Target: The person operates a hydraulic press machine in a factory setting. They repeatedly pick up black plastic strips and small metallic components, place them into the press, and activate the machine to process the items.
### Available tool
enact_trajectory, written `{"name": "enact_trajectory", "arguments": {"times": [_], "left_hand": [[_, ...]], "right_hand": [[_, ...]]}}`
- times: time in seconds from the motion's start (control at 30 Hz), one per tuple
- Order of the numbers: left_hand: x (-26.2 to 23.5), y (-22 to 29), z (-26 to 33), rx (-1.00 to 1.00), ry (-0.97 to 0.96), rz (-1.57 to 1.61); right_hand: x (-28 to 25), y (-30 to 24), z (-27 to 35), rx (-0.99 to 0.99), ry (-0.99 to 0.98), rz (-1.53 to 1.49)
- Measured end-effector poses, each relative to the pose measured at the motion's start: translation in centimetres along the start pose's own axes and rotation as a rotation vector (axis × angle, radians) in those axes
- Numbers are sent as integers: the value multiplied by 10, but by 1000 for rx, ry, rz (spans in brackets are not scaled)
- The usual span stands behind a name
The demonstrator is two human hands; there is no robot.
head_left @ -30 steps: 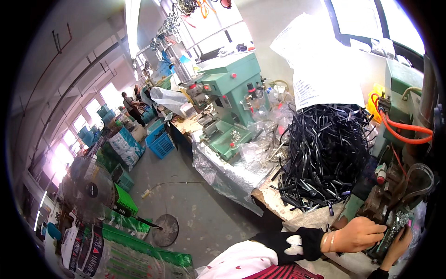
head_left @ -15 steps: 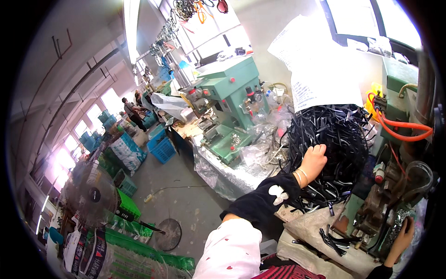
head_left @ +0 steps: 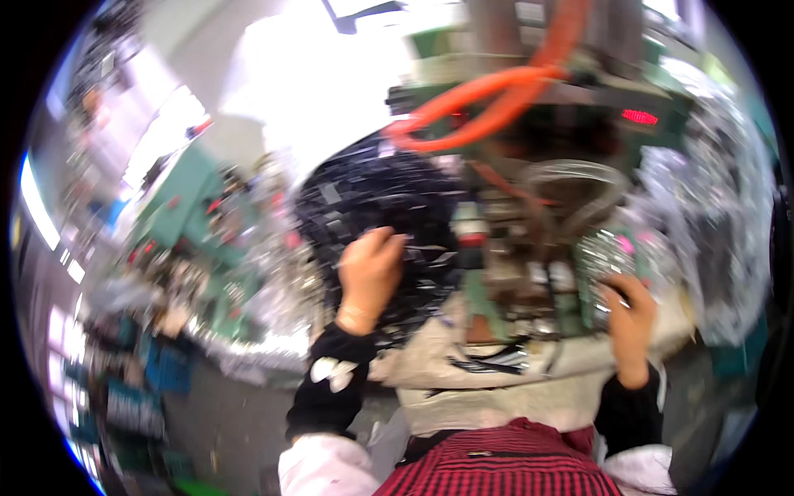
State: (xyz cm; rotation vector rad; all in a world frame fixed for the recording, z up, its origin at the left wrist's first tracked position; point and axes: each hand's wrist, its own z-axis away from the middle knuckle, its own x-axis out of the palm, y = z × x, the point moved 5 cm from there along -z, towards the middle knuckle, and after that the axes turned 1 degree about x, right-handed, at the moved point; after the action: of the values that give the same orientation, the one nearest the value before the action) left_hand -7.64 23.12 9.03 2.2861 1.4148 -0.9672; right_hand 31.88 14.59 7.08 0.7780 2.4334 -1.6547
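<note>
My left hand (head_left: pixel 370 277) rests at the near side of a big heap of thin black glossy strips (head_left: pixel 397 186). Its fingers are curled down toward the heap; whatever they pinch is lost in blur. My right hand (head_left: pixel 632 326) is beside a patch of small shiny metal parts (head_left: pixel 606 256), right of the machine. The fingers of that hand are bent together, and I cannot make out what is between them. Between my hands stands a bench machine (head_left: pixel 521 273) with metal fixtures. A small bunch of black strips (head_left: pixel 495 359) lies on the beige cloth (head_left: pixel 422 364) in front of it.
Thick orange hoses (head_left: pixel 463 103) loop above the machine, with a clear tube (head_left: pixel 579 169) below them. A white sack (head_left: pixel 322 91) stands behind the heap. At left is a green machine (head_left: pixel 178 194); at right hangs clear plastic wrap (head_left: pixel 711 215).
The view has swung to the right, so the machine now sits mid-picture and both hands show fully. My left hand stays at the black heap, my right by the metal parts.
</note>
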Motion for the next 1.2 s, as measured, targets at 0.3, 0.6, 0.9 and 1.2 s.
{"name": "enact_trajectory", "arguments": {"times": [0.3,0.6,0.9,1.2], "left_hand": [[12,41,-3,-246,51,183],[-51,97,-29,-697,434,887],[-24,207,-47,282,179,592],[-11,201,-44,370,297,568]], "right_hand": [[67,-22,-27,132,61,-593],[62,-63,-12,232,-20,-763],[-43,30,25,40,144,792],[-26,53,-21,-138,279,651]]}}
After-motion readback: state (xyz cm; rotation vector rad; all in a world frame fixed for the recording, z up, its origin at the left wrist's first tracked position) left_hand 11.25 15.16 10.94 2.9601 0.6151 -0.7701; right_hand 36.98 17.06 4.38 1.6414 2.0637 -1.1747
